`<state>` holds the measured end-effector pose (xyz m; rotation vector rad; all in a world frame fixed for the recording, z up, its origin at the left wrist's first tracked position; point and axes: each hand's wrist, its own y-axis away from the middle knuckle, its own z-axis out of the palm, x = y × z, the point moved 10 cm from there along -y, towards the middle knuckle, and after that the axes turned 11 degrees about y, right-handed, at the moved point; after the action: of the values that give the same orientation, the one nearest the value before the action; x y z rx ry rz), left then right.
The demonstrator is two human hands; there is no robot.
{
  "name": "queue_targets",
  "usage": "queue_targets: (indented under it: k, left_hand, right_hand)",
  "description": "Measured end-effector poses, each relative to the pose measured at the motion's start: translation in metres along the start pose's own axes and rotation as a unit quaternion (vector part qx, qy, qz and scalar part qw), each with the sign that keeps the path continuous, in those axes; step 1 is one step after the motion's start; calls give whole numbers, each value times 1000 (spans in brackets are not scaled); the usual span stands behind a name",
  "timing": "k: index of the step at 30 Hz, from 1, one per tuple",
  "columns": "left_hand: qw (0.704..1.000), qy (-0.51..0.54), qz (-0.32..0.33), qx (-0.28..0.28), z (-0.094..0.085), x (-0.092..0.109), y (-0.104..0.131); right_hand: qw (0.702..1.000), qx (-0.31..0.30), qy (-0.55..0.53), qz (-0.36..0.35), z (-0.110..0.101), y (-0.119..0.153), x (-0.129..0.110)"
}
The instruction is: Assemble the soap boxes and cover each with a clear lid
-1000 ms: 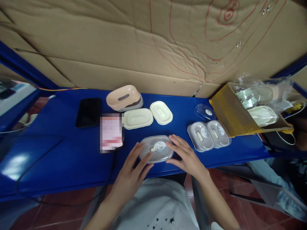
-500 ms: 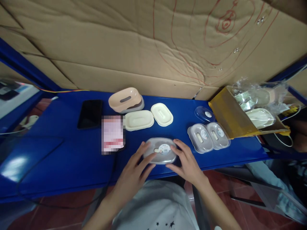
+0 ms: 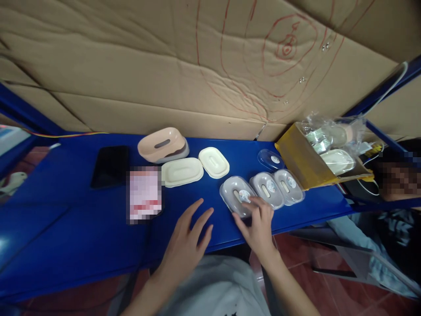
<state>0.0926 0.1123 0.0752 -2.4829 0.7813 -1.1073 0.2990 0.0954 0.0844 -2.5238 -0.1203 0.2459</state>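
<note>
My right hand (image 3: 258, 224) grips the near edge of a grey soap dish with a clear cover and round label (image 3: 237, 195). Just right of that dish stand two more like it, a middle one (image 3: 268, 189) and a right one (image 3: 289, 186). My left hand (image 3: 189, 237) hovers over the blue table with its fingers spread and nothing in them. Beyond it lie a cream oblong tray (image 3: 183, 171) and a smaller cream piece (image 3: 213, 162). A peach dish (image 3: 162, 145) sits on a greyish one behind them.
A clear lid (image 3: 270, 159) lies behind the grey dishes, beside a cardboard box (image 3: 296, 153) of wrapped pieces. A dark phone-like slab (image 3: 111, 166) and a blurred pink item (image 3: 144, 193) are at left. Cardboard (image 3: 148, 66) backs the table. A person (image 3: 394, 232) sits at right.
The covered grey dish has moved right, next to the other two, with my right hand on it. My left hand has let go of it. The whole view has shifted somewhat.
</note>
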Motion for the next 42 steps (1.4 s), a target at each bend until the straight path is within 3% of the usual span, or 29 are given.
queue_targets:
  k: [5,10,15,19,22,25,29,32,34,37,39,42]
  left_hand:
    - [992,-127,-28,5,-10,-25,-17]
    - [984,-167,-54,4,-7,-40,-40]
    - [988,-148,-22,-33,3,-24,-38]
    - [991,-88,50,-89,14,0,-14]
    - [990,-72,80,-89,12,9,3]
    - [993,-99,62,-34,-3,4,11]
    - [994,-109,21,0,-18,-10,18]
    - [998,-59,16,-16,-20,-16,21]
    - [999,-30,18,-20,-20,-17,23]
    - [1000,3,21,-20,-21,-16,24]
    - [1000,26,-1,-7,-24,-20,25]
    - [996,61,-59,32,-32,-33,26]
  right_hand:
    - [999,10,33,11,10,-19,13]
    - [997,-13,66,31,9,-35,23]
    - [997,-49,37,-48,-5,-56,7]
    - [983,-94,-20,-159,-3,-86,-30]
    - [950,-132,-57,-278,18,-123,-81]
    - [919,-144,-63,-363,57,-172,-133]
    - [910,-195,-30,-365,120,-230,-172]
    - [913,-215,-28,-346,138,-247,-174]
    - [920,-205,-30,-332,128,-243,-162]
    - [942,-136,-74,-296,81,-215,-129]
    - [950,-82,-124,-275,40,-179,-104]
    - [959,-76,-133,-239,7,-113,-76]
